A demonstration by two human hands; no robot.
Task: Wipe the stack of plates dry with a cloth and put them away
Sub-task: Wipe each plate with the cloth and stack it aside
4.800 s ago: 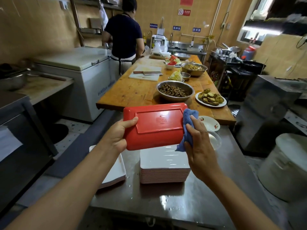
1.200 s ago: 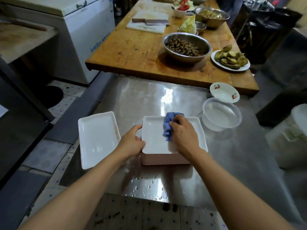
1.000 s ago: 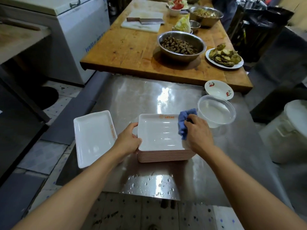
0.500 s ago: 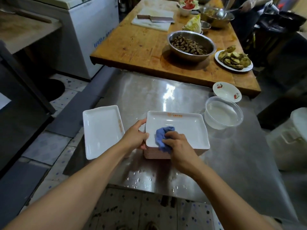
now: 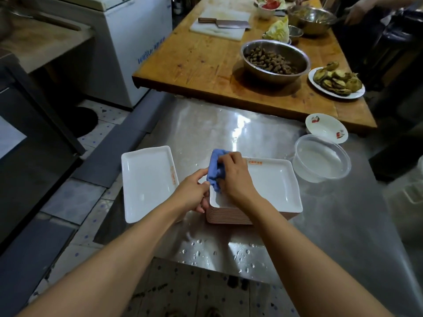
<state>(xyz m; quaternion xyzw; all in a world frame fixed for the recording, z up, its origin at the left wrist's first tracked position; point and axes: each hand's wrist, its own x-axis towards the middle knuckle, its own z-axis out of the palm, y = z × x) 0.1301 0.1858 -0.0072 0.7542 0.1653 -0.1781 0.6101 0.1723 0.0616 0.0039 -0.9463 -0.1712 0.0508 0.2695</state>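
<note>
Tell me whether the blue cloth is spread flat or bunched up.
Bunched: the blue cloth is wadded under the right hand on the top plate.

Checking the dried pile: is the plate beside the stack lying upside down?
No, the single plate left of the stack lies white hollow side up.

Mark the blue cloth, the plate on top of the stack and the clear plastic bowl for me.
blue cloth (image 5: 214, 170), head view, on the bunched fabric left of the knuckles.
top plate (image 5: 273, 187), head view, on its bare white centre.
clear plastic bowl (image 5: 320, 160), head view, on its inside bottom.
</note>
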